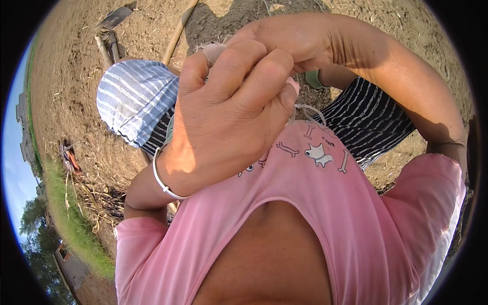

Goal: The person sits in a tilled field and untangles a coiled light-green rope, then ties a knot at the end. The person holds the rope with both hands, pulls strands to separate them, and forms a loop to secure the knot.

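My left hand (229, 112), with a pale bracelet (161, 175) on its wrist, is raised in front of my chest with the fingers curled. Just beyond it, my right hand (290, 38) bends inward, touching or nearly touching the left; its fingertips are mostly hidden. A beige-pink wrapping (212, 52) shows at a left finger, and I cannot tell whether it is a bandage or a strip being handled. Whatever lies between the hands is covered by the left one. A thin pale cord loop (311, 113) hangs beside the left hand, over my pink printed shirt (356, 203).
A light blue cloth with white stripes (137, 99) covers my left knee; dark striped trousers (371, 122) show at right. On the dry soil lie a shovel blade (114, 18) and a wooden pole (179, 33). Dry stalks (101, 201) and green grass (76, 218) are at left.
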`<state>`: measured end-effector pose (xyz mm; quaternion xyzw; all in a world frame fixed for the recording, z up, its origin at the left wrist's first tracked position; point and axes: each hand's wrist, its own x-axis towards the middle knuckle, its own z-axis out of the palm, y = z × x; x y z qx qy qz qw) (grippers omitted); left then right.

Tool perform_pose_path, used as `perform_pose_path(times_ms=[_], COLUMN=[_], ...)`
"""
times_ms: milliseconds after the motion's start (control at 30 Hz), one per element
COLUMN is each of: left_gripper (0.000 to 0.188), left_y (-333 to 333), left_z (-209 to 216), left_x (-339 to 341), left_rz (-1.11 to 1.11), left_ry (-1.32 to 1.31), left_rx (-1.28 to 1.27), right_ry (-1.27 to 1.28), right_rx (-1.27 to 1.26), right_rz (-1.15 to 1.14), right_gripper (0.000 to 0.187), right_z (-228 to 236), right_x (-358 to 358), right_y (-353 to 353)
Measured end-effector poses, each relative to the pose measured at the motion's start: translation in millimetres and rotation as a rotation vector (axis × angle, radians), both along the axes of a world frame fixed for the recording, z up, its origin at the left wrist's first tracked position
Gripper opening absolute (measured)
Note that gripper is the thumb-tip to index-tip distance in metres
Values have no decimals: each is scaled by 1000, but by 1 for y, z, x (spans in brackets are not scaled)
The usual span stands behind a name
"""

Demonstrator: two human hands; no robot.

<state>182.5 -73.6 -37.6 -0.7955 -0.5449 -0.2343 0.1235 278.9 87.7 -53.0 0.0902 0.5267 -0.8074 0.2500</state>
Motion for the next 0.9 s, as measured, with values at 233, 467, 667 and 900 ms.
perform_pose_path(times_ms=[233, 467, 667, 900], left_gripper=[19, 16, 19, 24], left_y=[-2, 0, 2, 4], left_z=[-5, -7, -24, -32], left_x=[-19, -40, -49, -52], left_rz=[-56, 80, -6, 222], left_ry=[-318, -1115, -1217, -1184], left_rx=[-292, -802, -757, -666], right_ry=[-14, 367, 250, 119], right_rx=[135, 715, 680, 1100], right_rz=[-90, -212, -10, 180], right_gripper=[36, 27, 20, 19], right_z=[-11, 22, 26, 2], right_x=[-18, -2, -1, -2], right_y=[8, 35, 27, 30])
